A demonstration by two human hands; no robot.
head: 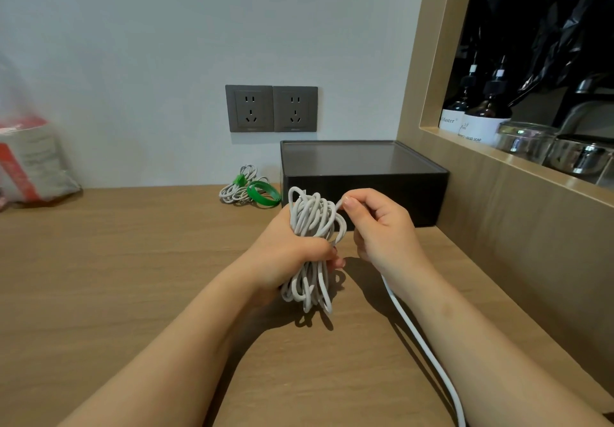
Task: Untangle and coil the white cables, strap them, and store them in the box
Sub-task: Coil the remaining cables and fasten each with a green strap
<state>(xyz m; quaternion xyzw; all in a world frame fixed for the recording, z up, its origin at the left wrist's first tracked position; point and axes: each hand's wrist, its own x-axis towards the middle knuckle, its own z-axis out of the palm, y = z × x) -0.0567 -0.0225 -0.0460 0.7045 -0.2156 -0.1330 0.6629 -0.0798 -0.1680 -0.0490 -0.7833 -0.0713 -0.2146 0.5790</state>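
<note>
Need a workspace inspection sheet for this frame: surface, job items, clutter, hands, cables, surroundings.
Surface: wooden desk against a white wall.
Job's things: white cable bundle in hand; strapped coil by the wall, bound in green; loose green strap beside it; black box behind, top looks closed.
Clutter: plastic bag with a red-and-white pack, far left.
Hands: left hand grips the bundle's middle; right hand pinches a strand at its top.
Cables: loose tail runs from under the right hand to the frame's bottom edge.
Surroundings: two grey wall sockets; niche at right with bottles and glass jars.

cable tail cut by bottom edge, bag blurred
</note>
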